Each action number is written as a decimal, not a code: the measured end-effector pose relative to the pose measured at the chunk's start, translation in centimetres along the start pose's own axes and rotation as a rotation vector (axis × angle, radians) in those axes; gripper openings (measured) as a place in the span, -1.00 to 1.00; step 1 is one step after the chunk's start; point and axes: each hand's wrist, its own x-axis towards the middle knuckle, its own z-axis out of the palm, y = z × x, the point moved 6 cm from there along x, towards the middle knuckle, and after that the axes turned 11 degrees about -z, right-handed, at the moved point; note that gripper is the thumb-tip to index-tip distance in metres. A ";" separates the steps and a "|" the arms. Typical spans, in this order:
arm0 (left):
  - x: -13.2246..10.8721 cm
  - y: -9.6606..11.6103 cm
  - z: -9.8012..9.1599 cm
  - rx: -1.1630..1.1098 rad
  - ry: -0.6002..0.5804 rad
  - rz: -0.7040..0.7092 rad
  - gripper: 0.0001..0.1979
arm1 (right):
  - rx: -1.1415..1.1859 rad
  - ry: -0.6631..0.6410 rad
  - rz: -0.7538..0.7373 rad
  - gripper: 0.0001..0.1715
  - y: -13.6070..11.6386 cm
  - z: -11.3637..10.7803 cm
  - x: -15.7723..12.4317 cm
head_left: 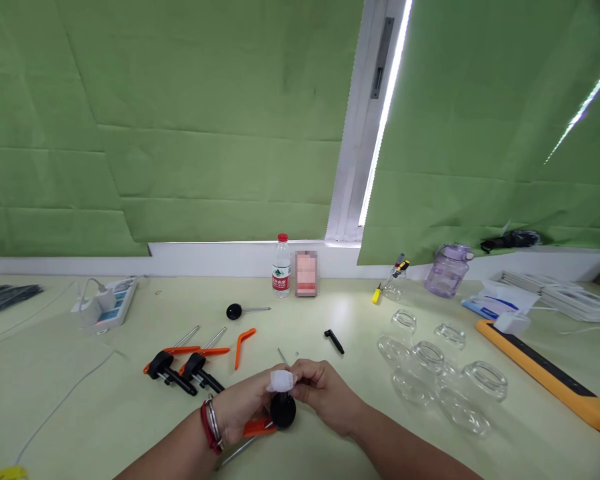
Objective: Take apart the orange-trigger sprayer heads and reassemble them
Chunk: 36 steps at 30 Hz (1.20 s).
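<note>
My left hand (pixel 243 402), with a red cord and silver bangles at the wrist, is closed around an assembly with a round black cap (pixel 283 411), an orange lever (pixel 259 427) and a thin metal rod (pixel 240 451). A white translucent piece (pixel 281 381) sits at its fingertips, just above the cap; whether it is a wrap on the thumb or a separate part I cannot tell. My right hand (pixel 327 393) pinches at the right side of that spot, and its fingertips hide what they grip. Beyond the hands lies a thin metal pin (pixel 283 357).
Two similar black-and-orange assemblies (pixel 167 368) lie left, near a loose orange lever (pixel 243 345). Farther back are a black cap with rod (pixel 235 311), a black stick-like part (pixel 335 341) and a water bottle (pixel 281 268). Several clear glass-like vessels (pixel 430 360) and an orange bar (pixel 545 373) occupy the right.
</note>
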 end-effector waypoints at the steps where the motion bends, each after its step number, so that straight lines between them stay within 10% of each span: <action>1: 0.0 0.0 -0.1 -0.002 0.003 0.002 -0.77 | 0.001 -0.001 -0.002 -0.89 0.0 0.0 0.0; 36: 0.0 -0.2 0.0 -0.007 0.005 -0.009 -0.78 | 0.062 0.023 0.050 -0.80 -0.4 0.3 -0.2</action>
